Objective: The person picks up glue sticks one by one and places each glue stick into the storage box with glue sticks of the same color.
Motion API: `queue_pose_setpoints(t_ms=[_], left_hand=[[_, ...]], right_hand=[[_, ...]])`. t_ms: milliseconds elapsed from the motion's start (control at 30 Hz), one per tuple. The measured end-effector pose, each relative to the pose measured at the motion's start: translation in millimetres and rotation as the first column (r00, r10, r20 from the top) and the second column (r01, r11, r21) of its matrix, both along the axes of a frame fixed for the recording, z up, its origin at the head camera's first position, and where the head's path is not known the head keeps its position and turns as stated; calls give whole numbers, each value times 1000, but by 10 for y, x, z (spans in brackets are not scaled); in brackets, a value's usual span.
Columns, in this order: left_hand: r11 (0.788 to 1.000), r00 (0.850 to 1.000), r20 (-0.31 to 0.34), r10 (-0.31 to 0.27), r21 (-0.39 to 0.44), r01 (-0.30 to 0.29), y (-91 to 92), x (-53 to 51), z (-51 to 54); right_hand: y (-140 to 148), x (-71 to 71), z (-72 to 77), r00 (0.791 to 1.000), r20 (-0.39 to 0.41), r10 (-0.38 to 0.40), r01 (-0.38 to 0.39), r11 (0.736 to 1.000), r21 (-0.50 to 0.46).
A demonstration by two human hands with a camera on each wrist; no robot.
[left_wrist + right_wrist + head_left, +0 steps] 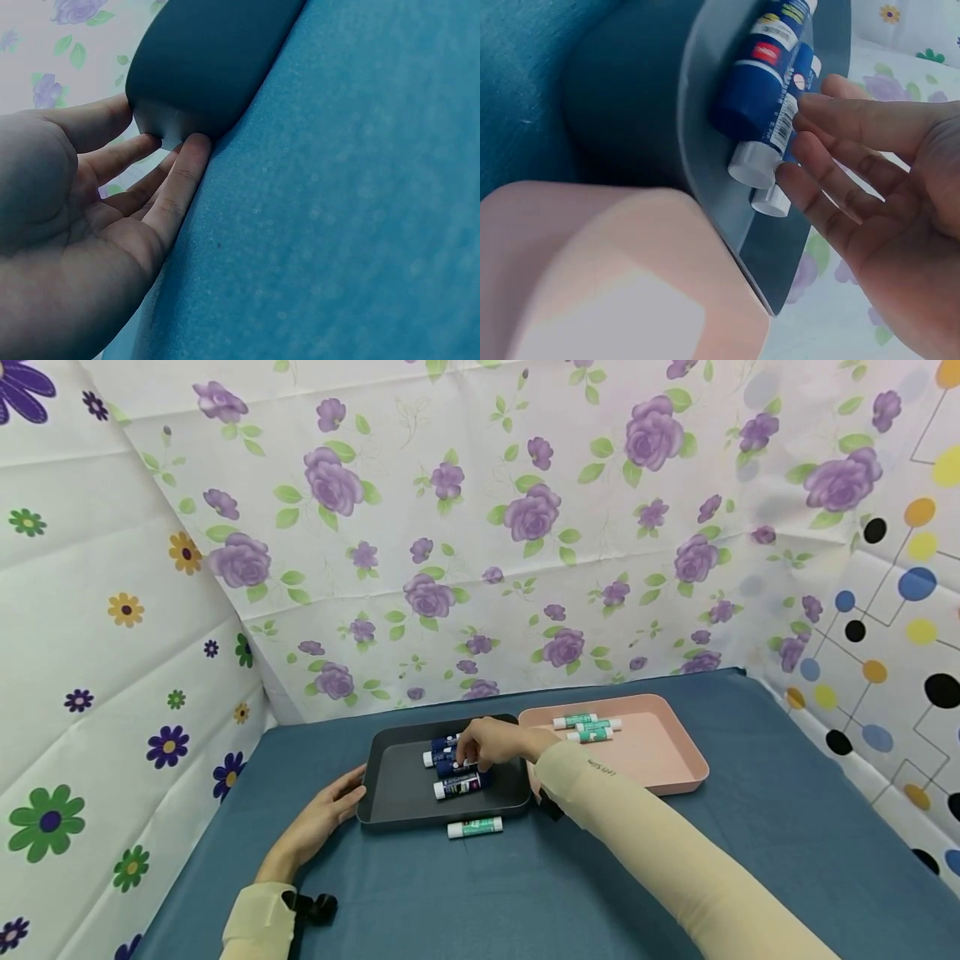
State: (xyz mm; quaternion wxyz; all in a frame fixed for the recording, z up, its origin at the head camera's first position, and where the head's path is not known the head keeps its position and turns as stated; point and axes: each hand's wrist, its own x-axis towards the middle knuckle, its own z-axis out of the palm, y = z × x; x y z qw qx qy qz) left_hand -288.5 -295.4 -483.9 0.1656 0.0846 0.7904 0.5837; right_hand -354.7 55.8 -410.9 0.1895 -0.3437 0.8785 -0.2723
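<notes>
Several blue glue sticks with white ends (459, 786) lie in a dark grey tray (401, 793). My right hand (495, 742) reaches over them from the right, fingers bent downward. Up close, that hand (889, 169) has its fingertips against the side of a blue glue stick (782, 124), not wrapped round it. My left hand (322, 817) is at the grey tray's left side. Its straight fingers (180, 187) touch the outside of the tray corner (187, 75), with the thumb near the rim. A green-and-white glue stick (475, 827) lies on the cloth before the grey tray.
A pink tray (652, 760) adjoins the grey tray on the right. Several green-and-white glue sticks (592, 736) lie in it. Blue cloth (420, 902) covers the table, and a flowered curtain (465, 568) hangs behind.
</notes>
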Motion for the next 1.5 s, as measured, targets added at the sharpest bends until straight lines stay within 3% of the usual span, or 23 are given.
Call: queue_pose_setpoints(t_ms=[100, 800, 1200, 1500], left_hand=[[1000, 1000, 0, 0, 0, 0, -2, 1, 3], [1000, 1000, 2, -5, 4, 5, -10, -8, -3], [1000, 1000, 12, -7, 8, 7, 1, 8, 25], [1000, 1000, 14, 5, 4, -5, 8, 8, 28]], right_hand=[[17, 0, 19, 1000, 31, 1, -1, 1000, -19], [148, 17, 134, 996, 34, 85, -83, 995, -49], [246, 123, 235, 986, 126, 111, -91, 984, -153], [319, 279, 269, 983, 137, 122, -90, 972, -215]])
